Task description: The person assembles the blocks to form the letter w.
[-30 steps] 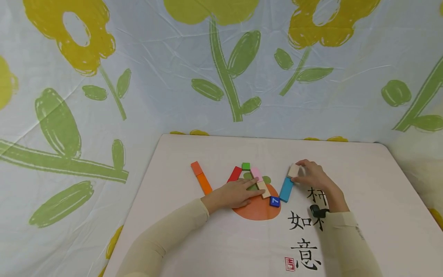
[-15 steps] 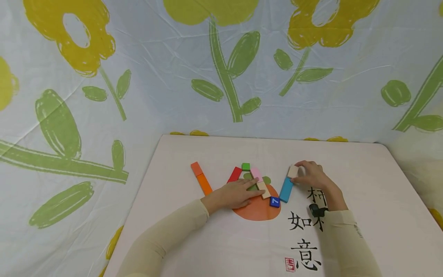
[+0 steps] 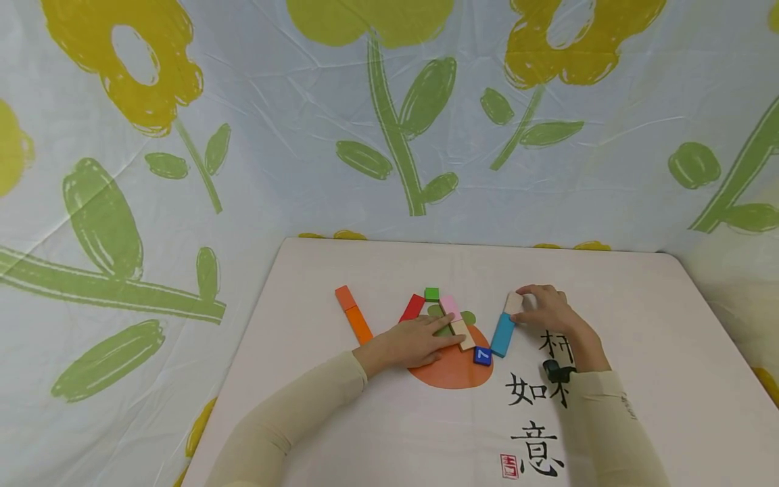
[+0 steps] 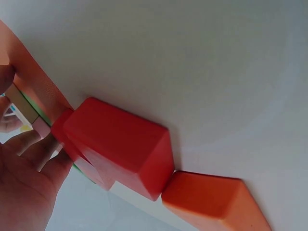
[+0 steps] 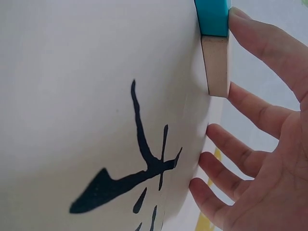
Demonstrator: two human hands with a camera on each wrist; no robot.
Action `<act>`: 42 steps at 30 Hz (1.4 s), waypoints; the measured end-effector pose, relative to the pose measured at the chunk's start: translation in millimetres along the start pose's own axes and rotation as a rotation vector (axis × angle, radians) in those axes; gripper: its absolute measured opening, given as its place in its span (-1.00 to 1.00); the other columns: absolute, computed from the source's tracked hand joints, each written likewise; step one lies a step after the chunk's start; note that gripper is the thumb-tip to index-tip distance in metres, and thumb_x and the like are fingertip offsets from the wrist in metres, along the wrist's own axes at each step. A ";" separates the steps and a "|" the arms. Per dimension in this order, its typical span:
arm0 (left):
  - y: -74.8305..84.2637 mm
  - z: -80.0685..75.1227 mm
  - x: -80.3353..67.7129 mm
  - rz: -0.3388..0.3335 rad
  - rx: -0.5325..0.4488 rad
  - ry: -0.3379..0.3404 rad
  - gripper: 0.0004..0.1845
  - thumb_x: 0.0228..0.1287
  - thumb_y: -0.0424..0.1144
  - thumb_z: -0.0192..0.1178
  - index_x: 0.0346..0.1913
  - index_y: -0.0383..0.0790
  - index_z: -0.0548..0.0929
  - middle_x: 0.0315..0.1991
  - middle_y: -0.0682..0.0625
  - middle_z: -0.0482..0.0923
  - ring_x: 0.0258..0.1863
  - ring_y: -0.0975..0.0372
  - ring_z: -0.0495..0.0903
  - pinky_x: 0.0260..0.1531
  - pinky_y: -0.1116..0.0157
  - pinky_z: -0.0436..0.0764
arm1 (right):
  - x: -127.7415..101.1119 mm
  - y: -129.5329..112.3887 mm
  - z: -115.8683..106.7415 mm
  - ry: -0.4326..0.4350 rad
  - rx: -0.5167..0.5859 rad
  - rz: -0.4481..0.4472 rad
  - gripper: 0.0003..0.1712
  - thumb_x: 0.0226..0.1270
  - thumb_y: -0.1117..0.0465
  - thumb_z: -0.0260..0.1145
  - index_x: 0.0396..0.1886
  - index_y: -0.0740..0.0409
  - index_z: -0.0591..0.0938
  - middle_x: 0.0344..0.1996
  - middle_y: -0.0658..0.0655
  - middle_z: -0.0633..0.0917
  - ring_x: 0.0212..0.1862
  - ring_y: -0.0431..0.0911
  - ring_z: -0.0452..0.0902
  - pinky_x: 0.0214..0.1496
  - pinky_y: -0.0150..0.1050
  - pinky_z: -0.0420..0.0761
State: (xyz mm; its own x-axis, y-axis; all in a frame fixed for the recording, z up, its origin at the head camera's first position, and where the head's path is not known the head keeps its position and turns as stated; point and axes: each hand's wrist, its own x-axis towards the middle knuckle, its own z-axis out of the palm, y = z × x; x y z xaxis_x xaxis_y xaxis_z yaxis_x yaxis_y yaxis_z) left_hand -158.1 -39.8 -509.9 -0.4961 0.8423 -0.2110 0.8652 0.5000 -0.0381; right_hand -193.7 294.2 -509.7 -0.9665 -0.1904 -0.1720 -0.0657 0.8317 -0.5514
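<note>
Your right hand pinches the beige block between thumb and fingertips, setting it end to end against the top of the teal block; the right wrist view shows the two touching, with the other fingers spread loose. Your left hand lies flat, fingers straight, pressing on the second beige block that runs down from the pink block toward the blue tile. That hand's grip is open, not curled round anything.

The risk is a nudge. Push the beige block too hard and the teal one may slide down into the blue tile and skew the row. It looks light, with nothing bracing it on the smooth worktop. Let go with a sideways flick and the beige block may turn out of line. Your left palm sits just beside the red block, so drawing the hand back carelessly could drag it, or the beige block under your fingers. The green block and orange blocks lie clear of both hands
</note>
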 end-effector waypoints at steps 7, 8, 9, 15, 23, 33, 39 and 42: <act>0.2 0.6 0.5 -0.004 -0.004 -0.004 -0.36 0.56 0.04 -0.01 0.60 0.21 0.09 0.59 -0.11 -0.04 0.49 0.08 0.16 0.40 0.20 0.22 | -1.4 -1.3 -0.3 0.004 -0.004 0.009 -0.15 0.19 -0.06 0.51 0.32 0.36 0.45 0.29 0.58 0.27 0.25 0.49 0.11 0.11 0.43 0.31; 0.1 0.9 0.5 -0.004 -0.005 -0.003 -0.36 0.56 0.04 -0.01 0.60 0.21 0.09 0.59 -0.11 -0.04 0.49 0.08 0.16 0.40 0.20 0.22 | -1.6 -1.6 -0.3 0.004 -0.003 0.010 -0.15 0.19 -0.05 0.51 0.32 0.37 0.45 0.29 0.58 0.27 0.25 0.49 0.11 0.12 0.43 0.31; 0.2 0.8 0.5 -0.004 -0.005 -0.003 -0.36 0.56 0.04 -0.01 0.60 0.21 0.09 0.59 -0.11 -0.04 0.49 0.08 0.16 0.40 0.20 0.22 | -1.8 -1.9 -0.3 0.005 0.000 0.012 -0.16 0.20 -0.05 0.51 0.32 0.38 0.46 0.30 0.58 0.27 0.25 0.48 0.11 0.12 0.43 0.31; 1.1 -0.6 -0.6 -0.008 0.000 -0.008 -0.36 0.56 0.04 -0.01 0.60 0.22 0.08 0.60 -0.10 -0.05 0.50 0.08 0.14 0.41 0.20 0.20 | -3.8 -5.3 -0.1 0.009 0.000 0.008 -0.15 0.19 -0.04 0.51 0.30 0.42 0.46 0.29 0.61 0.26 0.24 0.51 0.11 0.10 0.44 0.32; 0.4 1.0 -0.2 -0.004 -0.001 0.004 -0.36 0.56 0.04 -0.01 0.60 0.20 0.09 0.59 -0.11 -0.03 0.50 0.07 0.15 0.40 0.19 0.21 | -4.4 -6.1 0.3 0.007 0.005 0.012 -0.14 0.19 -0.06 0.51 0.31 0.40 0.46 0.30 0.60 0.25 0.25 0.51 0.11 0.10 0.45 0.32; -0.9 1.0 0.3 -0.003 -0.005 0.004 -0.35 0.55 0.05 0.02 0.60 0.21 0.11 0.58 -0.11 0.00 0.48 0.06 0.19 0.40 0.19 0.22 | -3.0 -5.0 0.7 0.003 -0.001 0.013 -0.15 0.20 -0.04 0.50 0.33 0.40 0.44 0.31 0.61 0.25 0.27 0.53 0.10 0.12 0.49 0.29; -1.3 -0.8 0.4 0.007 -0.012 0.013 -0.36 0.55 0.04 0.03 0.59 0.18 0.13 0.58 -0.13 0.02 0.47 0.05 0.20 0.40 0.18 0.23 | -2.8 -4.5 1.9 0.006 -0.010 0.012 -0.15 0.21 -0.03 0.49 0.33 0.40 0.44 0.30 0.60 0.27 0.27 0.52 0.11 0.12 0.49 0.30; -1.8 -0.4 1.0 0.009 -0.013 0.015 -0.36 0.55 0.04 0.02 0.59 0.17 0.14 0.58 -0.13 0.02 0.47 0.06 0.21 0.39 0.16 0.25 | -3.2 -4.0 1.9 0.010 -0.008 0.013 -0.16 0.22 -0.03 0.48 0.34 0.39 0.44 0.30 0.60 0.27 0.27 0.52 0.11 0.12 0.50 0.29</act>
State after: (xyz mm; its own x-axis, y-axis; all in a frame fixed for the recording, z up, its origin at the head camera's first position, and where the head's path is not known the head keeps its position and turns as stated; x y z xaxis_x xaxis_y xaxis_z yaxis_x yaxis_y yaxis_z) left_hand -160.1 -39.7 -509.7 -0.4895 0.8496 -0.1962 0.8686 0.4950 -0.0233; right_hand -189.8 290.5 -508.4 -0.9698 -0.1741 -0.1711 -0.0548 0.8383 -0.5425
